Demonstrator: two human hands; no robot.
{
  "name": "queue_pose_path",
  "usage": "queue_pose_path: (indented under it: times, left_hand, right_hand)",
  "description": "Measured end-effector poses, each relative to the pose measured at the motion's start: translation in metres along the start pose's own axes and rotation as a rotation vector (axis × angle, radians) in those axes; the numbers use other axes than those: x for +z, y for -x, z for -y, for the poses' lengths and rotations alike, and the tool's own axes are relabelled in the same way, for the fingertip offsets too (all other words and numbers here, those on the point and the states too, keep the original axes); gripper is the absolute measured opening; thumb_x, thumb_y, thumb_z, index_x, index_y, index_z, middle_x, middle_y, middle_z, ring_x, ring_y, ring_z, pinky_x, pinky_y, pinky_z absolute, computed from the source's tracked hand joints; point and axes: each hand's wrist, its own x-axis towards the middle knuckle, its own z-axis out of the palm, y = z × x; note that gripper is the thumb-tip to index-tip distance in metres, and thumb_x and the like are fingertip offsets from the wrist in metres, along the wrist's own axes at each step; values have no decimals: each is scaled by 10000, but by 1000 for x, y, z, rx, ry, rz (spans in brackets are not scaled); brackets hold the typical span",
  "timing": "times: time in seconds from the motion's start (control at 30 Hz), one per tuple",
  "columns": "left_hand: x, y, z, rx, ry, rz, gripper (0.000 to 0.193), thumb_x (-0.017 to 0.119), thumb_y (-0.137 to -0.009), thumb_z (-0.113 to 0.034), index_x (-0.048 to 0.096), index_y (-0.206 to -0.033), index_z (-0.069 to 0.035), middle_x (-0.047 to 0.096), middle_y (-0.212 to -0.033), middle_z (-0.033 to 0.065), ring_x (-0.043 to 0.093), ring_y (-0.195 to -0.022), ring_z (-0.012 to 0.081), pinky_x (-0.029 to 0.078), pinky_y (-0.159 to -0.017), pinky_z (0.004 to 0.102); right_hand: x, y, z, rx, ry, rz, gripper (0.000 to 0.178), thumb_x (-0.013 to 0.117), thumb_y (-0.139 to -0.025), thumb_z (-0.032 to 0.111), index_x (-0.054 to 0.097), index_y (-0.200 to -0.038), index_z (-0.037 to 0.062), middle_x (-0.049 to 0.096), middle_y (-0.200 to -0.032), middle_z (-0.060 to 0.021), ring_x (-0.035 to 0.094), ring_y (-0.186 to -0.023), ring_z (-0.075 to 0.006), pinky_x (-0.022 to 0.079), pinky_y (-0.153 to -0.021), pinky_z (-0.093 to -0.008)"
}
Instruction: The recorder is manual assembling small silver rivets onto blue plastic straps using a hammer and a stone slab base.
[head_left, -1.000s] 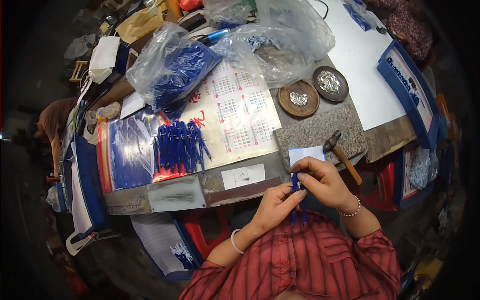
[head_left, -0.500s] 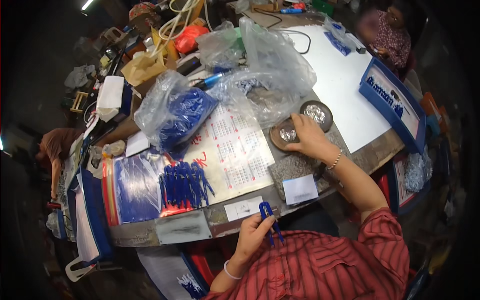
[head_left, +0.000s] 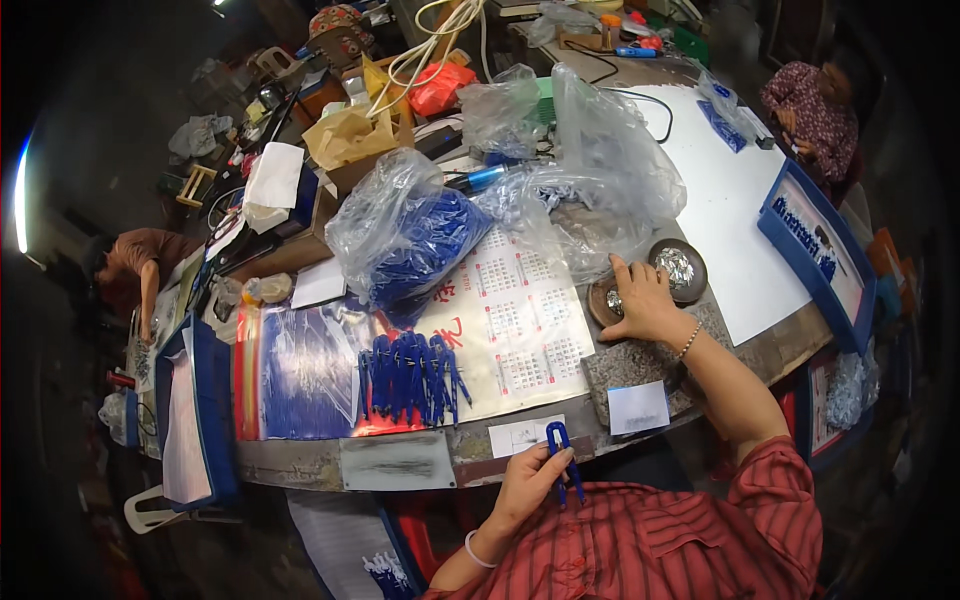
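Note:
My left hand [head_left: 532,481] is closed on a blue drawing compass [head_left: 557,440], its rounded head up and its two legs pointing down toward my shirt. Over a small round brown dish [head_left: 604,297] of shiny metal bits, my right hand [head_left: 648,303] reaches with fingers and thumb apart; part of the dish is hidden under it. A second dark round dish [head_left: 690,290], filled with small silvery parts, stands just beyond. Left of my hands lies a row of similar blue compasses [head_left: 408,378] on a glossy calendar sheet [head_left: 500,385].
A stone block [head_left: 625,375] with a white card [head_left: 638,408] on it lies before the dishes. Clear bags, one with blue parts [head_left: 425,240], cover the table's middle. Blue trays [head_left: 860,290] [head_left: 215,440] flank the table. Other people [head_left: 825,110] sit at the far right and left.
The view has shifted, so the scene sits farther right and slightly lower. My right hand stays at the brown dish, its fingers spread wider. My left hand still holds the compass.

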Motion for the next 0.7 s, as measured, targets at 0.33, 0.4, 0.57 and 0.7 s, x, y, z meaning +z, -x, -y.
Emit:
queue_pose_path:
  times: [0.33,0.4,0.57,0.7]
  left_hand:
    - [-11,-3,1,4,4,-8,209,589,-936,-202,630,-865,-10,588,-713,-21,514,-654,31,418,-595,195]
    - [-14,-4,-2,-14,5,21,213,586,-937,-206,631,-872,-8,589,-720,-22,516,-664,31,421,-606,193]
    - [-20,-2,-3,24,-9,11,220,582,-939,-216,635,-890,-8,582,-719,-28,515,-662,30,424,-607,194]
    - [-27,4,-5,55,-48,-12,210,572,-940,-186,649,-962,9,596,-731,-12,527,-648,40,418,-588,192]
  right_hand:
    - [-22,1,50,-100,-53,-2,1230,836,-502,521,198,-1417,3,435,-1203,-239,424,-1145,-399,289,-968,-522]
    - [-21,-6,63,-169,-59,-24,1158,829,-519,504,258,-1390,-2,446,-1191,-237,427,-1139,-396,302,-956,-481]
    - [-16,-40,105,-295,-121,19,1118,810,-532,526,285,-1362,-6,454,-1175,-249,445,-1110,-397,309,-938,-468]
    - [-7,-79,125,-319,-127,30,1123,798,-538,549,272,-1370,7,466,-1172,-264,461,-1104,-409,308,-940,-484]
